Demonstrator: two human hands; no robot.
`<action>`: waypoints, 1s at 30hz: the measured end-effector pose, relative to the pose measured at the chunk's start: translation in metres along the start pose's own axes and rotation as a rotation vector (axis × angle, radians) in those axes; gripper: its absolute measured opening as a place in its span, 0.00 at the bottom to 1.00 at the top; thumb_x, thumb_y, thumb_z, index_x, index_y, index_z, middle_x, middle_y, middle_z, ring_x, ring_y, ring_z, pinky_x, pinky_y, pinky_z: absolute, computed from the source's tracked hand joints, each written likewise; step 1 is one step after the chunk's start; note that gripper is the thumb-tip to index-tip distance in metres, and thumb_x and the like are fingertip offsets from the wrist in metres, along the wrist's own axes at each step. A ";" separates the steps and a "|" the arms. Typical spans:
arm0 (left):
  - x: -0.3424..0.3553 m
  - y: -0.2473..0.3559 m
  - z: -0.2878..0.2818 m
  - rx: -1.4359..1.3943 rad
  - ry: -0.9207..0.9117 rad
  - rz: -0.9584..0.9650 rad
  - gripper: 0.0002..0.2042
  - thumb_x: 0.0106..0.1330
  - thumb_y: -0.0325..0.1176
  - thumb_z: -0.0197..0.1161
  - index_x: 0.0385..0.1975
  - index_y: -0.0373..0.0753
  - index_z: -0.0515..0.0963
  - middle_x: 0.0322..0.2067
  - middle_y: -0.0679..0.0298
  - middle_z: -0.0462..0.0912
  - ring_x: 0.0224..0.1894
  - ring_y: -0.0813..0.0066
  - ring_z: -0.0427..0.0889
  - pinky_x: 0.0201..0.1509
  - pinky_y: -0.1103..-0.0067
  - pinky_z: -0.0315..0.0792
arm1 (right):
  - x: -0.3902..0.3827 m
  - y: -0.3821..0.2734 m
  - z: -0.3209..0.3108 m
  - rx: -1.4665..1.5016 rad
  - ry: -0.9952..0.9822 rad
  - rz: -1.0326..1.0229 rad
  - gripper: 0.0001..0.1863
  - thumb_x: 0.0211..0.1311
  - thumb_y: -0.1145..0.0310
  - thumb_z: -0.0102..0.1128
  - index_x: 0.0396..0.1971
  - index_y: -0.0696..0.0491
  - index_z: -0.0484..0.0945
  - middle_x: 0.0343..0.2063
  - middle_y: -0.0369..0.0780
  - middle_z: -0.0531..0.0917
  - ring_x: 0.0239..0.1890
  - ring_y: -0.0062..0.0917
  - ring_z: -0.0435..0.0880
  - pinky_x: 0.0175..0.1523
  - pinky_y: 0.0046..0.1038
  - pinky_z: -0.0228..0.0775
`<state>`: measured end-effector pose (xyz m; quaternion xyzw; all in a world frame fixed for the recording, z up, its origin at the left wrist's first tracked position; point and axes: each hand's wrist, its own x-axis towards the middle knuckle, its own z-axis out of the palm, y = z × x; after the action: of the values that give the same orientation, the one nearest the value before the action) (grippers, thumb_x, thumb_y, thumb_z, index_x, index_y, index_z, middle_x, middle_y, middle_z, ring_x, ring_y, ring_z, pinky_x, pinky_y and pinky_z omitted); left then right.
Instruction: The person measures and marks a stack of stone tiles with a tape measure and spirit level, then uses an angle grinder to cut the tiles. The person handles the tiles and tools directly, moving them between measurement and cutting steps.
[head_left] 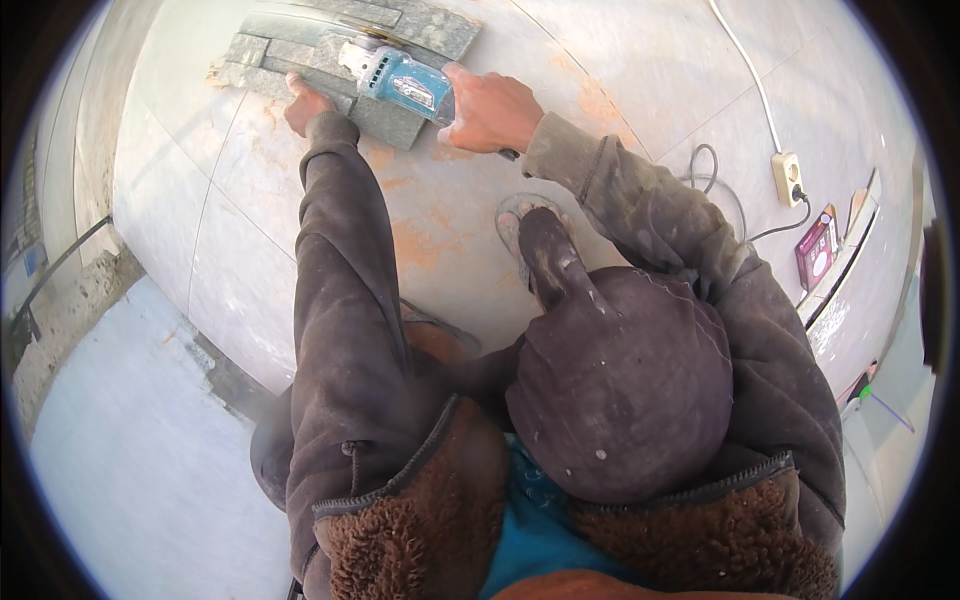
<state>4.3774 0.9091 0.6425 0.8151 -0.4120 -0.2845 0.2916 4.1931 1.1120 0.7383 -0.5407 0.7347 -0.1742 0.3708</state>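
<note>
My right hand [492,108] is wrapped round the rear body of a blue angle grinder [410,84]. The grinder's head and disc lie over a grey stone cladding panel [290,55] made of staggered strips, which rests on the floor. Whether the disc touches the stone I cannot tell; its edge is blurred. At the panel's near edge, my left hand [306,104] presses down with a finger stretched onto the stone, its other fingers curled and partly hidden.
Pale floor tiles [250,220] with orange dust surround my sandalled feet. To the right lie a white extension socket [788,178] with a dark plug, a looping grey cord [742,205] and a purple box [818,250]. A step edge [225,375] runs at the left.
</note>
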 end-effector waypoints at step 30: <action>0.003 0.010 -0.007 0.023 -0.049 -0.026 0.41 0.70 0.65 0.50 0.41 0.19 0.79 0.38 0.40 0.85 0.41 0.45 0.85 0.45 0.57 0.78 | -0.012 0.002 0.004 -0.038 -0.006 0.040 0.42 0.44 0.56 0.69 0.62 0.56 0.69 0.34 0.50 0.87 0.39 0.47 0.87 0.45 0.43 0.79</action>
<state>4.3794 0.9033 0.6536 0.8165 -0.4115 -0.3036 0.2681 4.1959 1.1242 0.7383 -0.5333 0.7474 -0.1510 0.3663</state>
